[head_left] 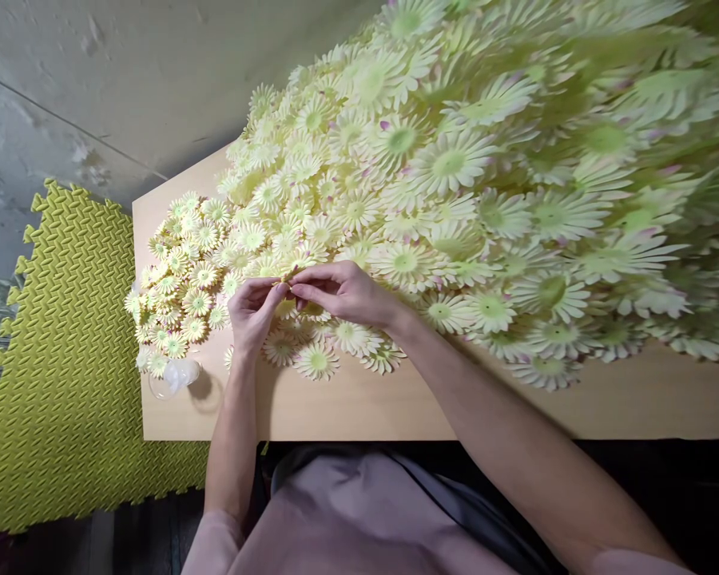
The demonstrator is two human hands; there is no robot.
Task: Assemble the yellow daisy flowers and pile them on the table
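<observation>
My left hand and my right hand meet fingertip to fingertip above the near edge of a heap of artificial flowers. Both are closed in a pinch on a small yellowish piece. The fingers cover most of it, so its exact kind cannot be made out. The flower heads in the heap are pale yellow-white with greenish centres and some pink petal tips. Left of my left hand lies a group of smaller flower heads. Single blooms rest on the table just below my hands.
A small clear plastic cup is at the left of the light wooden table. The flower heap rises high at the right and back. Yellow-green foam mats lie beyond the left edge, and a worn wall stands behind.
</observation>
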